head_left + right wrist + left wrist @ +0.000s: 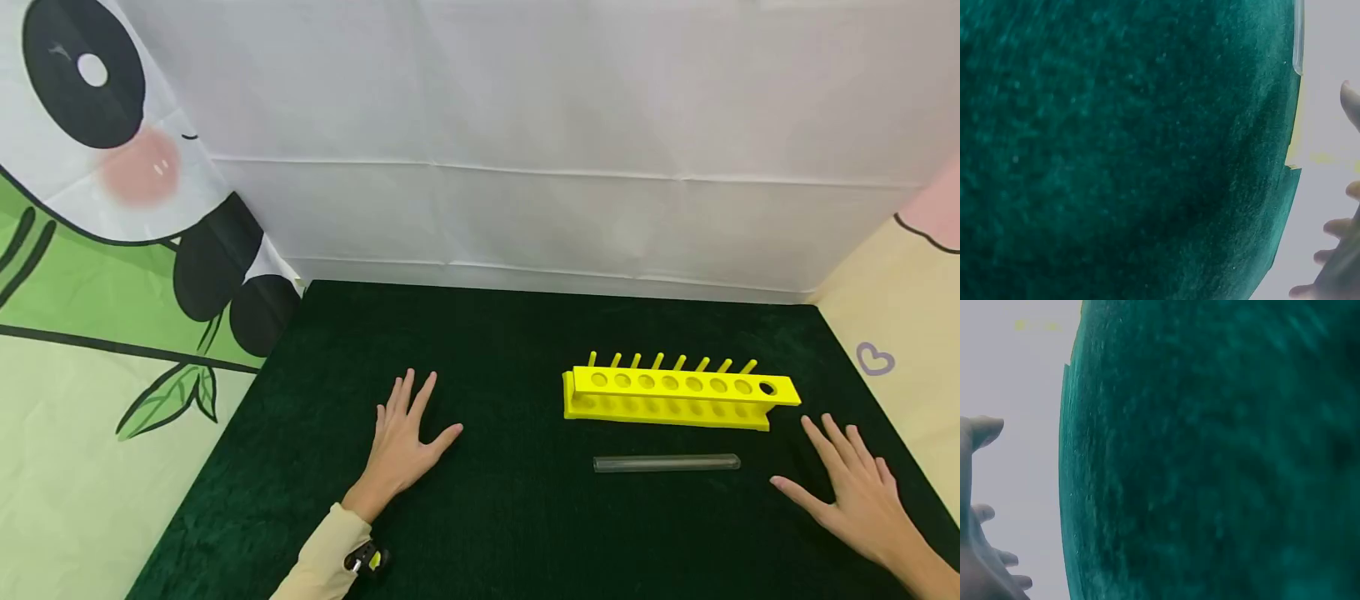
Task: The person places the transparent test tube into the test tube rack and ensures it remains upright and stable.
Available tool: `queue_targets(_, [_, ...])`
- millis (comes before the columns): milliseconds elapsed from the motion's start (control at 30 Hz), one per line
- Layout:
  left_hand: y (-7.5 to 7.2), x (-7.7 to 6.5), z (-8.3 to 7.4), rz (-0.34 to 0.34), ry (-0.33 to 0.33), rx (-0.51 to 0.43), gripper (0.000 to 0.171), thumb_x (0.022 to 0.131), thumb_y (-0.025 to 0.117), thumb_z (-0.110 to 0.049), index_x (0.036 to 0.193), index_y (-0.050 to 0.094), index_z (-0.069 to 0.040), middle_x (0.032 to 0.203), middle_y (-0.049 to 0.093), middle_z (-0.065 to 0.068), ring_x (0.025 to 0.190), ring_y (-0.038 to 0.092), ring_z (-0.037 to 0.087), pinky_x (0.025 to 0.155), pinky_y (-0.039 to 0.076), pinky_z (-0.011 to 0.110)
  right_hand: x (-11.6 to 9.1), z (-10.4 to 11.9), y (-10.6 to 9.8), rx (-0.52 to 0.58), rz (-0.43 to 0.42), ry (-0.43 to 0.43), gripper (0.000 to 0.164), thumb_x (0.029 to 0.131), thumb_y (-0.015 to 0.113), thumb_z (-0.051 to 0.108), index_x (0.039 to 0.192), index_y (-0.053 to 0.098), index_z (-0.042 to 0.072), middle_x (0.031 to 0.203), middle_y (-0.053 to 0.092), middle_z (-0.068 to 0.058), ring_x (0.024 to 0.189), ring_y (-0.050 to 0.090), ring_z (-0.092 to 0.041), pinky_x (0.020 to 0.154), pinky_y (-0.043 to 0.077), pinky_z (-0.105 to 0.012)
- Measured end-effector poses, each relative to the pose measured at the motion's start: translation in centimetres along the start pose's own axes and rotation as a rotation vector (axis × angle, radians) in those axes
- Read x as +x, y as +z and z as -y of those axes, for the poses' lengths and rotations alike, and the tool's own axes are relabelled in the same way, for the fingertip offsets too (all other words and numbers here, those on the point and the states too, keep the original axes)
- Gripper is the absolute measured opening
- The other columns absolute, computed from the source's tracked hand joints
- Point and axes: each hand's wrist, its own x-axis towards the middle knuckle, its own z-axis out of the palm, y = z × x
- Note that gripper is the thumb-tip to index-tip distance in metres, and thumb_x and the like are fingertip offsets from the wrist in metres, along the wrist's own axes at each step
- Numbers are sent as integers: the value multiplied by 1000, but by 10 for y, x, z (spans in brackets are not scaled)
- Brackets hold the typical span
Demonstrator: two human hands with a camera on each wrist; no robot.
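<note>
A clear test tube (pixel 667 463) lies on its side on the dark green cloth, its length running left to right. Just behind it stands a yellow test tube rack (pixel 667 421) with a row of round holes and several pegs along its back. The left hand (pixel 402 450) is spread, palm down, well to the left of both, holding nothing. To the right of the tube, the right hand (pixel 858 500) also has its fingers spread and holds nothing. In the right wrist view the tube's rounded end (pixel 1298 53) shows at the cloth's far edge.
Dark green cloth (pixel 487 358) covers the table. A white sheet (pixel 525 217) hangs behind it. Printed panels stand at the left (pixel 97 467) and the right (pixel 911 400). A small dark device (pixel 366 558) is strapped at the left wrist.
</note>
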Motion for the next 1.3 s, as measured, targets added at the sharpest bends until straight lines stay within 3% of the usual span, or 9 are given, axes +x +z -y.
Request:
queue_targets(333, [5, 5, -8, -18, 10, -253, 72, 85, 58, -59, 146, 23, -43, 155, 22, 2, 139, 23, 29, 100, 31, 63, 1, 11, -3, 105, -47, -29, 93, 82, 71, 38, 150, 17, 5, 149, 13, -33, 136, 1, -52, 96, -1, -76])
queue_targets(600, [10, 17, -15, -13, 56, -587, 62, 87, 67, -34, 142, 37, -32, 145, 39, 1, 131, 37, 22, 100, 39, 52, 3, 28, -13, 181, -92, -70, 83, 82, 74, 30, 146, 29, 3, 141, 29, -33, 125, 21, -57, 99, 6, -74])
queue_targets(700, [15, 22, -17, 7, 61, -655, 61, 87, 68, -28, 140, 38, -30, 143, 42, 3, 129, 40, 24, 99, 40, 53, 3, 34, -16, 195, -92, -75, 81, 81, 74, 28, 145, 31, 4, 139, 32, -32, 120, 25, -55, 97, 11, -74])
queue_targets(1167, [33, 35, -40, 91, 116, -718, 60, 87, 69, -31, 139, 39, -32, 142, 43, 9, 127, 43, 18, 97, 44, 46, 3, 62, -28, 279, -110, -129, 72, 78, 78, 23, 139, 42, 8, 134, 41, -24, 115, 32, -44, 91, 23, -72])
queue_targets(1300, [33, 40, -52, 113, 142, -750, 61, 87, 69, -21, 140, 39, -28, 142, 43, 10, 127, 43, 21, 97, 44, 45, 4, 70, -30, 287, -114, -160, 73, 77, 78, 21, 139, 43, 8, 134, 42, -24, 116, 33, -43, 89, 24, -71])
